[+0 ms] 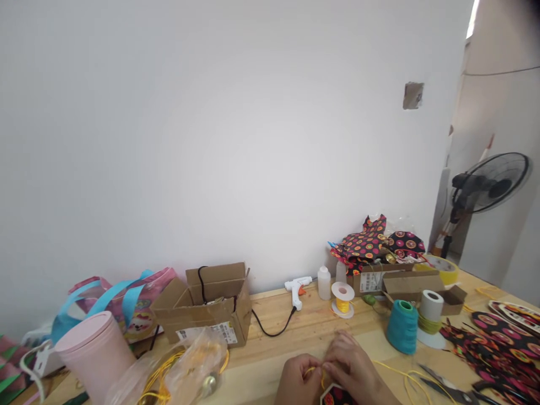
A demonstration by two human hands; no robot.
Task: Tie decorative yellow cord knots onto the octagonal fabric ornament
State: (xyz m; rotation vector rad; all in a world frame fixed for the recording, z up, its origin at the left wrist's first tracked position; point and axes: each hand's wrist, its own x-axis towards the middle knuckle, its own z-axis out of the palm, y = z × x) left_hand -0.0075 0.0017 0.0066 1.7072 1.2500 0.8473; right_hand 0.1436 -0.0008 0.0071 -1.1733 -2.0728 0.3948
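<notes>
Canister [95, 354], pink, stands left of an open cardboard box [206, 320]; a white glue gun [296, 286] lies farther right. The left hand [298, 379], fingers curled, pinches yellow cord [323, 379] above a dark patterned piece [336, 396]. The right hand [349, 360] pinches the cord alongside. Rightward, a teal thread cone [402, 331] stands and scissors [455, 395] lie on the tabletop [261, 357].

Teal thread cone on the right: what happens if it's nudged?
The teal thread cone might tip if pushed high up, as it stands upright and looks taller than it is wide. Once over, it would probably roll, given its round sides. Its wound-thread surface suggests decent grip rather than slipperiness.
</notes>
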